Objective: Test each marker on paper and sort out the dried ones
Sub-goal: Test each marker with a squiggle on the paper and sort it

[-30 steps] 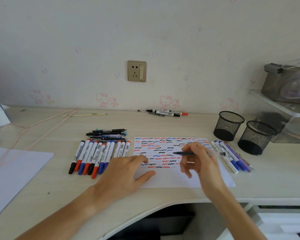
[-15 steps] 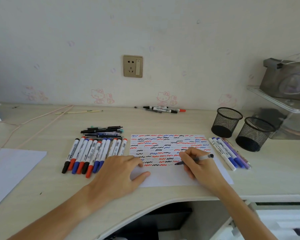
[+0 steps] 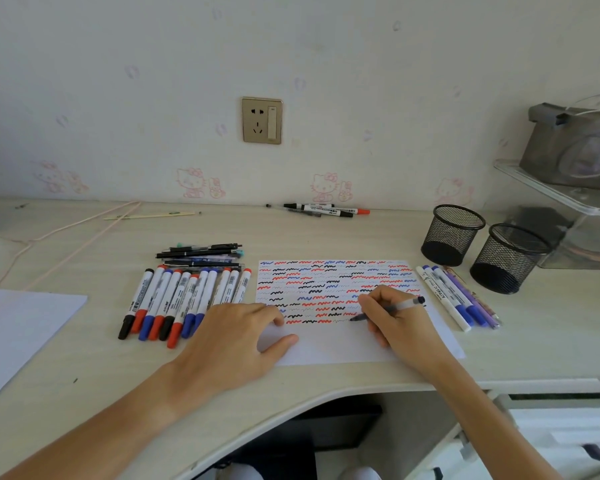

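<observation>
A white test sheet (image 3: 329, 348), covered with black, red and blue squiggles, lies on the desk in front of me. My right hand (image 3: 400, 323) grips a thin clear pen with a dark tip (image 3: 404, 305); the tip touches the paper at the end of the lowest squiggle row. My left hand (image 3: 236, 336) lies flat with straight fingers on the sheet's left edge. A row of several white markers with black, red and blue caps (image 3: 184, 299) lies left of the sheet. Several thin pens (image 3: 201, 254) lie behind that row.
Several blue and purple pens (image 3: 458, 296) lie right of the sheet. Two black mesh cups (image 3: 452, 233) (image 3: 508, 258) stand at the right. Three markers (image 3: 326, 209) lie by the wall. A second white sheet (image 3: 18, 327) lies at the far left. A clear shelf (image 3: 568, 192) stands far right.
My right hand turned the pen from level above the sheet to a writing hold and brought its tip down onto the paper. My left hand stayed on the sheet.
</observation>
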